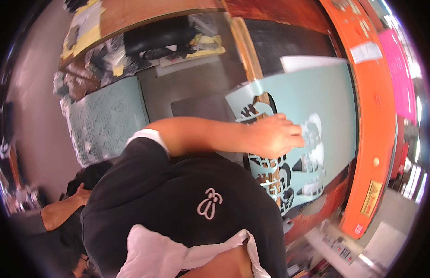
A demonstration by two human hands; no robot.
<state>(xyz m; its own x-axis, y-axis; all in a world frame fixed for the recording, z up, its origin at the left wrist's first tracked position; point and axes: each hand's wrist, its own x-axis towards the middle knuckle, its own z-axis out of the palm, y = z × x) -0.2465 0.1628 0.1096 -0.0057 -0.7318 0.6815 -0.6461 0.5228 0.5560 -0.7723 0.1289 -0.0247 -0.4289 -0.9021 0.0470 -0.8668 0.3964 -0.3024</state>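
Note:
My left hand [276, 136] reaches across my chest to the right, over a pale blue-green sheet [338, 102]. Its fingers are curled closed; what they hold, if anything, I cannot make out. Right beside the fingertips lies a paler, blurred cut shape [312, 130] with slots, and more slotted shapes run down the sheet below it. Left of these, the sheet has cut-out openings, with a dark and wooden surface showing through. My right hand is out of view.
An orange machine beam [370, 83] bounds the right side. At left stands a stack of pale, patterned sheets [106, 118]. A wooden shelf [145, 11] holds plastic-wrapped bundles beneath it. Another person's hand [80, 194] is at lower left. A control panel [333, 245] sits lower right.

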